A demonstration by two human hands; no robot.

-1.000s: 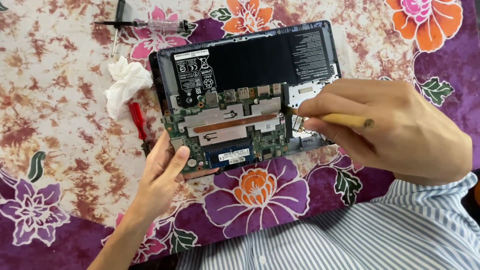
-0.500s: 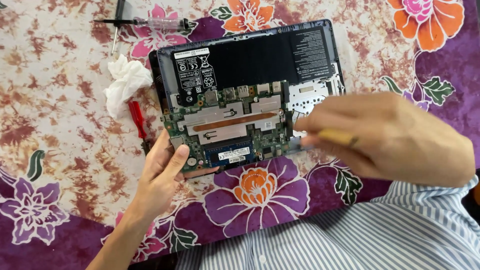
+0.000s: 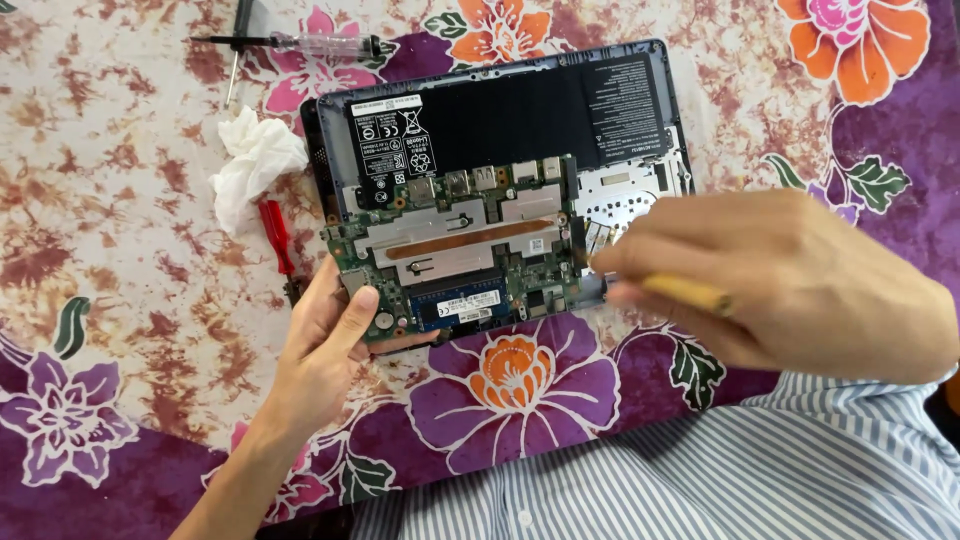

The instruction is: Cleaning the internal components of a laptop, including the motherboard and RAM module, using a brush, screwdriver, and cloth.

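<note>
Tissue (image 3: 255, 165), red screwdriver (image 3: 275, 235) crowd laptop's (image 3: 640, 90) left edge.

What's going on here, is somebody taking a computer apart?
A person has an opened laptop lying on a flowered cloth, its back cover off. The left hand grips the near left corner of the green circuit board, thumb on top. The right hand holds a thin yellowish tool at the board's right edge; its tip is hidden. A crumpled tissue and two screwdrivers, a red-handled one and a clear-handled one, lie to the left.
</note>
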